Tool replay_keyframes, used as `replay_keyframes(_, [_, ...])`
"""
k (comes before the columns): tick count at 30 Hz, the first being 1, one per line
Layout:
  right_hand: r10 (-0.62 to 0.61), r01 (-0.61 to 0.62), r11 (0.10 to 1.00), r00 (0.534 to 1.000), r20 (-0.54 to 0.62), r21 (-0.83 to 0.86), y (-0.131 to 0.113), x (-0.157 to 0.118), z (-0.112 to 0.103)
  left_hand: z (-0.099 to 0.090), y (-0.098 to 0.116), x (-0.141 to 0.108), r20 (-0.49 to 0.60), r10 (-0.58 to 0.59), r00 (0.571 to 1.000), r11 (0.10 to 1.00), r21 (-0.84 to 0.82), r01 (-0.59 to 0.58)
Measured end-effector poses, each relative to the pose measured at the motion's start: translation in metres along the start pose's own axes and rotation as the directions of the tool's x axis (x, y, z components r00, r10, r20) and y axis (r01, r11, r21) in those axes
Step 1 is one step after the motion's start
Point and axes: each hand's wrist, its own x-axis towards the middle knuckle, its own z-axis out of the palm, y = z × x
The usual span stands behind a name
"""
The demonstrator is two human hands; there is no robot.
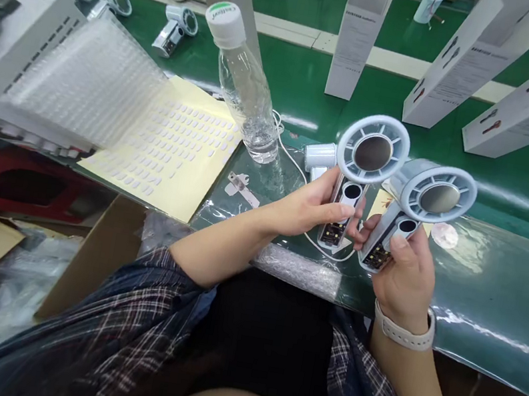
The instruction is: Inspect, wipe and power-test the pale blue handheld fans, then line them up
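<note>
My left hand (313,207) is closed around the handle of a light blue handheld fan (373,152), thumb across the front below a round dark opening. In my right hand (409,269) is a second handheld fan (440,194), its head tilted to the right. Both handles are uncovered at the front, so circuit boards show in them. The two fans are side by side above the bench, round ringed heads up. Behind my left hand lies another light blue part (319,156), partly hidden. A white cable (296,161) runs beneath the hands.
A water bottle (250,87) stands on the green bench (508,286), left of the hands. Beside it are a yellow sticker sheet (186,178) and bubble wrap (87,74). Tall white boxes (353,50) stand behind. More fans (176,28) lie back left; a cardboard box (91,264) sits below.
</note>
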Motion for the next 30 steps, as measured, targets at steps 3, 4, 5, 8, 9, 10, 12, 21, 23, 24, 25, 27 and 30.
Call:
replay_keyframes(3, [0.041, -0.041, 0.998, 0.999, 0.009, 0.043, 0.002, 0.001, -0.001, 0.001, -0.002, -0.001, 0.003, -0.004, 1.0, 1.0, 0.012, 0.004])
replay_keyframes(4, [0.046, -0.046, 0.997, 0.999, 0.011, 0.056, 0.002, 0.0, -0.001, 0.001, -0.003, -0.001, -0.003, -0.007, 1.0, 1.0, 0.021, 0.007])
replay_keyframes(5, [0.048, -0.048, 0.997, 0.999, 0.008, 0.063, 0.002, 0.0, -0.002, 0.001, -0.003, -0.001, -0.007, -0.011, 1.0, 1.0, 0.026, 0.011])
replay_keyframes(8, [0.043, -0.042, 0.998, 0.999, -0.011, 0.045, 0.002, -0.001, -0.002, 0.0, -0.005, -0.001, 0.001, -0.023, 1.0, 0.999, 0.041, 0.023])
replay_keyframes(9, [0.036, -0.035, 0.999, 0.999, -0.018, 0.029, 0.002, -0.001, -0.001, 0.0, -0.006, -0.001, -0.002, -0.019, 1.0, 0.999, 0.049, 0.019])
replay_keyframes(10, [0.025, -0.025, 1.0, 0.999, -0.022, 0.015, 0.002, -0.001, -0.001, -0.001, -0.006, -0.002, -0.003, -0.012, 1.0, 0.998, 0.058, 0.012])
replay_keyframes(12, [-0.007, 0.007, 1.0, 1.0, -0.016, 0.0, 0.003, -0.001, -0.001, -0.001, -0.006, -0.002, -0.011, -0.005, 1.0, 0.997, 0.074, 0.005])
replay_keyframes(21, [-0.048, 0.042, 0.987, 0.998, -0.033, -0.154, 0.006, -0.001, -0.011, -0.003, -0.008, -0.002, -0.199, -0.033, 0.979, 0.986, 0.156, 0.065])
replay_keyframes(23, [-0.034, 0.033, 0.988, 0.999, -0.008, -0.152, 0.006, -0.001, -0.011, -0.003, -0.008, -0.003, -0.234, -0.035, 0.972, 0.988, 0.141, 0.069])
replay_keyframes(24, [-0.039, 0.039, 0.988, 0.999, 0.0, -0.151, 0.005, -0.002, -0.011, -0.003, -0.008, -0.004, -0.252, -0.028, 0.967, 0.989, 0.131, 0.063])
replay_keyframes(25, [-0.051, 0.051, 0.988, 0.999, 0.004, -0.147, 0.005, -0.002, -0.011, -0.002, -0.008, -0.003, -0.27, -0.027, 0.963, 0.991, 0.117, 0.061])
replay_keyframes(27, [-0.073, 0.075, 0.99, 0.997, 0.022, -0.122, 0.004, -0.003, -0.011, -0.003, -0.009, -0.002, -0.3, -0.048, 0.953, 0.996, 0.062, 0.07])
replay_keyframes(30, [-0.086, 0.09, 0.993, 0.995, 0.057, -0.07, 0.003, -0.003, -0.01, -0.005, -0.008, 0.002, -0.295, -0.079, 0.952, 0.997, -0.049, 0.067])
